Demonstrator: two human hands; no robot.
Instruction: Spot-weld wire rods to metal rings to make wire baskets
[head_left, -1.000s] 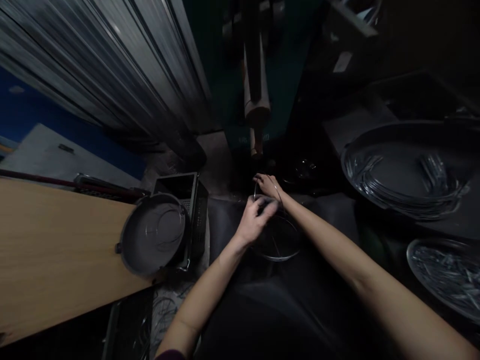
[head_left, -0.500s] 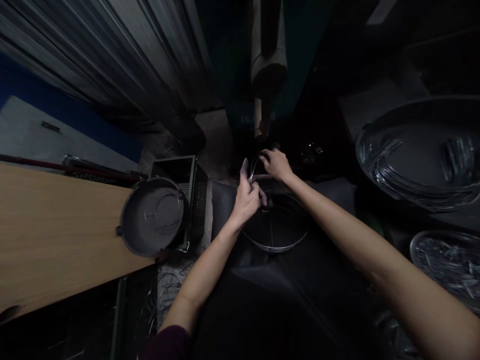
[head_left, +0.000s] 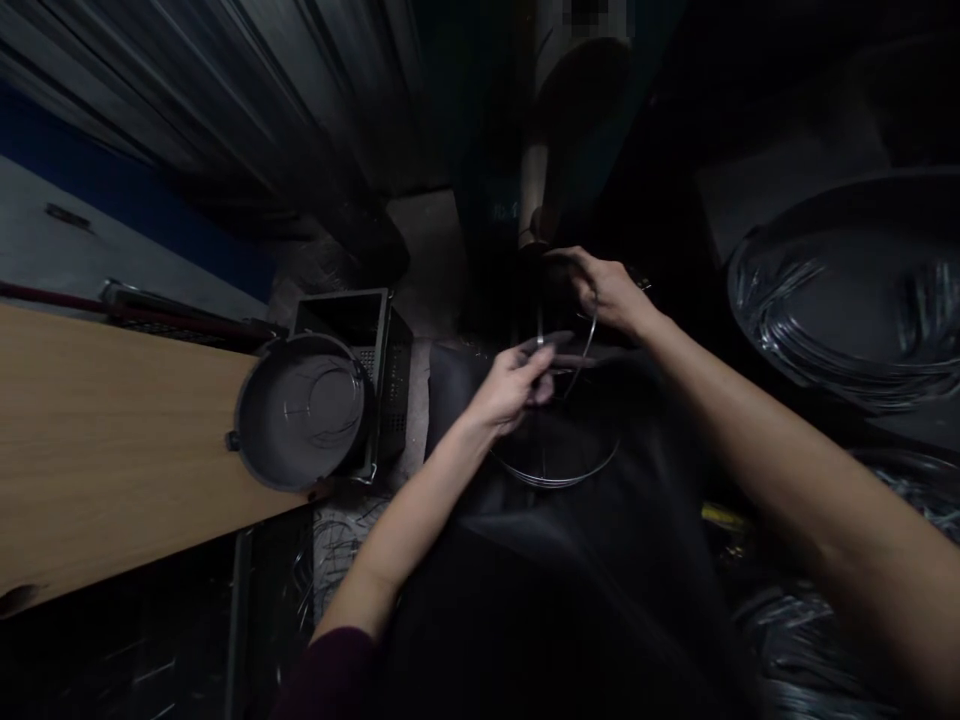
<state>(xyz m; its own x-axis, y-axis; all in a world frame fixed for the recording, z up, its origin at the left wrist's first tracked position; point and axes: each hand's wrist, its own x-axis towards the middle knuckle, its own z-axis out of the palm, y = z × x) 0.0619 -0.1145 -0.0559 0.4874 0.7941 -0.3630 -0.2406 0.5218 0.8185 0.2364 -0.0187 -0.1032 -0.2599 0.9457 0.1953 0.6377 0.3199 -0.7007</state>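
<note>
My right hand (head_left: 609,290) is closed on a thin wire ring (head_left: 589,345), holding it up close below the machine's rod. The ring stands tilted, and its curve runs down past the fingertips of my left hand (head_left: 514,385). Those left fingers are smeared by motion and point right, toward the ring; whether they grip it I cannot tell. Below both hands, more wire rings (head_left: 553,483) with thin cross wires lie on the dark cloth (head_left: 517,560) over my lap.
To the left, a grey bucket (head_left: 247,450) with a few wire rings inside stands beside a black crate (head_left: 381,385) and a wooden board (head_left: 112,440). On the right is a large basin (head_left: 757,370) of bent wires. A machine rod (head_left: 534,185) hangs ahead.
My right hand has moved right and slightly up with the wire ring. My left hand has turned, its fingers now pointing right instead of up. The view has shifted slightly.
</note>
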